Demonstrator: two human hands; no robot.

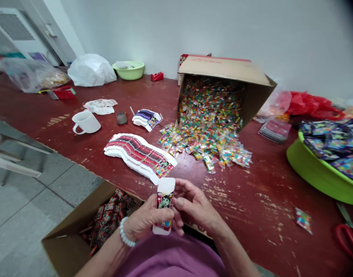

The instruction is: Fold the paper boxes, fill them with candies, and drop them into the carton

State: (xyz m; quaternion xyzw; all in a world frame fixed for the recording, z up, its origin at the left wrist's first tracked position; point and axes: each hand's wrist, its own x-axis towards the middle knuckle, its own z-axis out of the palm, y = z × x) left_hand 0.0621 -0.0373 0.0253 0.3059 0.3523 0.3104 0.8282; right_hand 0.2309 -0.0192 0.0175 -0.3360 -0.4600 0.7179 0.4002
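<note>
My left hand (144, 221) and my right hand (195, 206) both grip a small printed paper box (164, 206) held upright at the table's near edge, its white flap standing up. A fanned stack of flat printed box blanks (139, 156) lies just beyond my hands. Farther back, a tipped cardboard box (222, 82) spills a heap of small colourful candy packets (207, 130) onto the dark red table (265, 192). A white bead bracelet sits on my left wrist.
An open carton (78, 234) with filled small boxes stands below the table at the left. A green basin (317, 173) of dark packets is at the right, with red scissors (348, 238) near it. White mug (85, 122), second blank stack (146, 118), green bowl (129, 70) and bags lie behind.
</note>
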